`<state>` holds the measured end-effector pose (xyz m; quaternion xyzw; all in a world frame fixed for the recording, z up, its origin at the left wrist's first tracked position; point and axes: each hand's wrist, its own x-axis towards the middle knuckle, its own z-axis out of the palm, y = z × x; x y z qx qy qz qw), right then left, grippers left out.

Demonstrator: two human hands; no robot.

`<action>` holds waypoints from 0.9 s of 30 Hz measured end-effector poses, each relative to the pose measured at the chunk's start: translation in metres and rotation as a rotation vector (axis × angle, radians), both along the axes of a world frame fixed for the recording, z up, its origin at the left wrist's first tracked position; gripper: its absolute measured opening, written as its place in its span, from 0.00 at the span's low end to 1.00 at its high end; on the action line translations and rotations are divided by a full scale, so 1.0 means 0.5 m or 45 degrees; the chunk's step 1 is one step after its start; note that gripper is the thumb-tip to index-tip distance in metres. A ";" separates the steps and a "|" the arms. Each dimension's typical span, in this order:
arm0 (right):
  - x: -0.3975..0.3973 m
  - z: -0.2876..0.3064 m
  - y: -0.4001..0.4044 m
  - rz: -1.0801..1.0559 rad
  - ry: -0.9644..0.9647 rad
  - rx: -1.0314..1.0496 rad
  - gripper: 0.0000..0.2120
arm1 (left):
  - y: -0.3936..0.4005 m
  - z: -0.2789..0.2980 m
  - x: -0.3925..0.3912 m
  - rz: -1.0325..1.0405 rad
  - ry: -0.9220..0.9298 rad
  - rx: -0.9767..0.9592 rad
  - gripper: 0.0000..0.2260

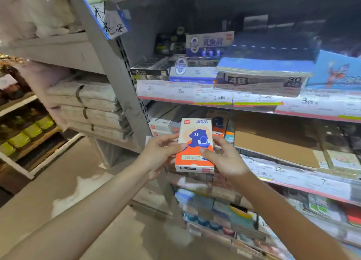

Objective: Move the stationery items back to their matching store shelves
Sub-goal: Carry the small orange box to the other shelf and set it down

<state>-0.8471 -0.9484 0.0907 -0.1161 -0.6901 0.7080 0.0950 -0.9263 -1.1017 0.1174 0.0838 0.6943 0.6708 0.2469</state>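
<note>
Left hand and right hand both grip the upright orange box; contents unseen.

Price labels blurred and unreadable, blue pack cut off at right edge

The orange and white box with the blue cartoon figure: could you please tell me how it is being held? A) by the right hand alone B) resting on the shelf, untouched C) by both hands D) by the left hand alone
C: the left hand and right hand each grip a side of the box.
</note>
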 end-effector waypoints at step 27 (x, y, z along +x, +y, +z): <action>-0.120 0.042 0.116 -0.024 -0.478 1.130 0.30 | 0.132 -0.005 -0.199 -0.741 0.955 -0.568 0.34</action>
